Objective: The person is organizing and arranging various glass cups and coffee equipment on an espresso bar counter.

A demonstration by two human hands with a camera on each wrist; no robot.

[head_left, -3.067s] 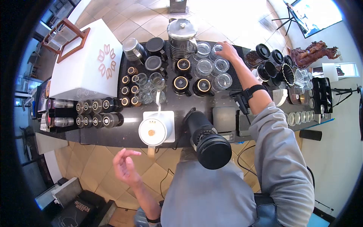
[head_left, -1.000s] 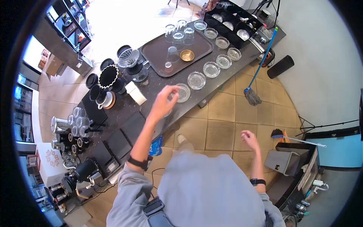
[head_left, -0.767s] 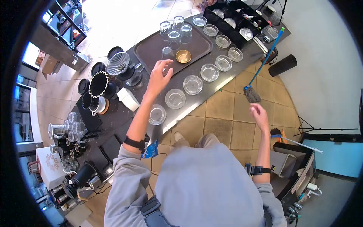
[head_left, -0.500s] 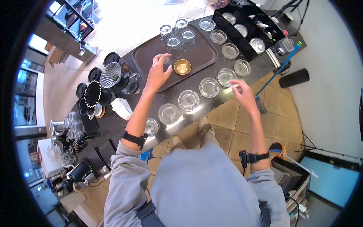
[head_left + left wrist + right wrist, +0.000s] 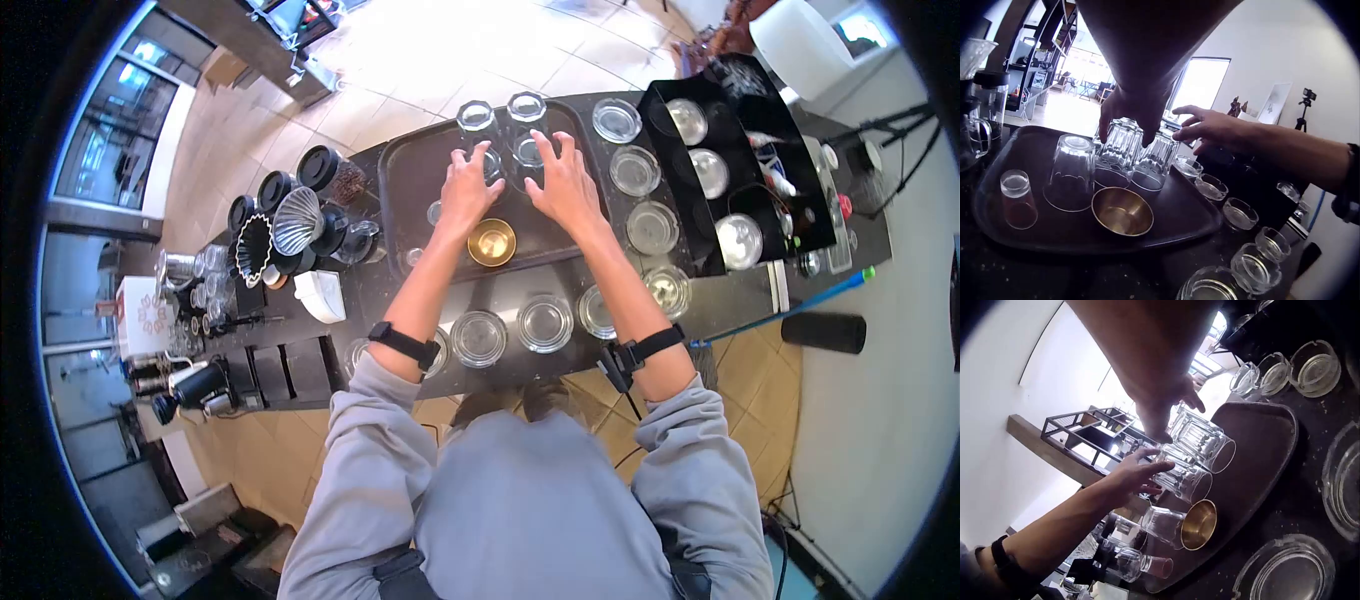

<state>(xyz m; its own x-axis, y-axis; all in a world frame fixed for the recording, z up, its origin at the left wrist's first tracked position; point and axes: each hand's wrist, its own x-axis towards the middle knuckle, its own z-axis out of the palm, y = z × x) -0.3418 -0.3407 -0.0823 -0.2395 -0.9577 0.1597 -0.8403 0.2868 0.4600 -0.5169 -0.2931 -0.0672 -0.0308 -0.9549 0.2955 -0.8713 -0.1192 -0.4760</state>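
Note:
Several clear glasses stand upside down on a dark brown tray point(image 5: 410, 165). Over the nearer left glass point(image 5: 1119, 153) is my left hand point(image 5: 467, 195), its thumb and fingers spread to either side of the rounded base; contact is unclear. My right hand point(image 5: 568, 195) reaches over the nearer right glass point(image 5: 1199, 437), fingers spread and slightly bent, with no clear grip. A brass bowl point(image 5: 492, 243) sits just below both hands. Left of it in the left wrist view are a larger glass point(image 5: 1071, 172) and a small glass point(image 5: 1019, 203).
Glass ashtrays point(image 5: 478, 338) line the counter's near edge and the tray's right side. A black compartment box point(image 5: 712, 170) stands further right. Coffee drippers point(image 5: 297, 222) and lidded jars point(image 5: 335, 175) stand left of the tray. A blue mop handle point(image 5: 800, 308) leans at the right.
The view has shifted from the mugs and kettle to the tray. My right hand has come from the near side to the glasses; my left hand has moved over the tray to them.

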